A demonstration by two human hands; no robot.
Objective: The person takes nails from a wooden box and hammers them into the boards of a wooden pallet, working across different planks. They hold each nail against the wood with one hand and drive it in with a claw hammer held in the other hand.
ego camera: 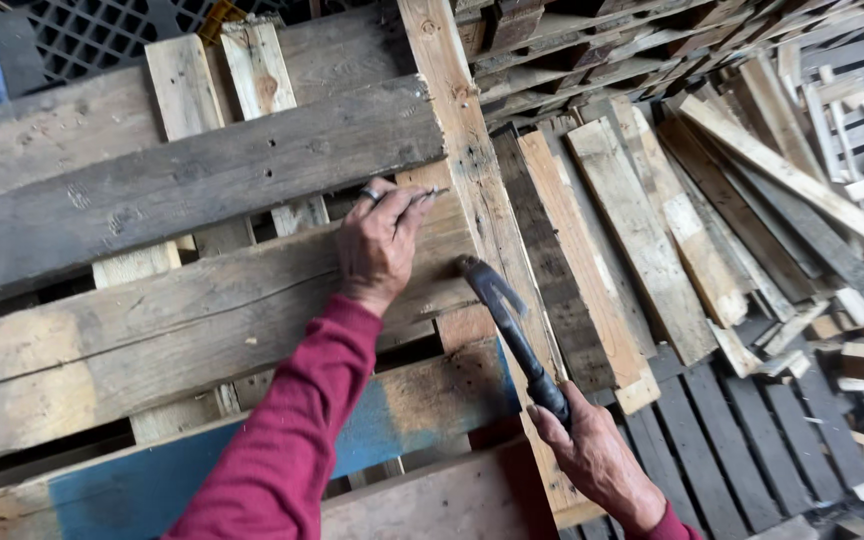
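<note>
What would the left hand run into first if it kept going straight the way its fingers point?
The left hand pinches a nail pointing up and right. Just ahead lies the long pale upright plank of the pallet; it would probably meet that first, though depth is hard to judge.

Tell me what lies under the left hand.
The left hand rests on a weathered pallet board, pinching a nail at its upper edge. The board's surface beneath the palm is covered. The hammer is nearby.
</note>
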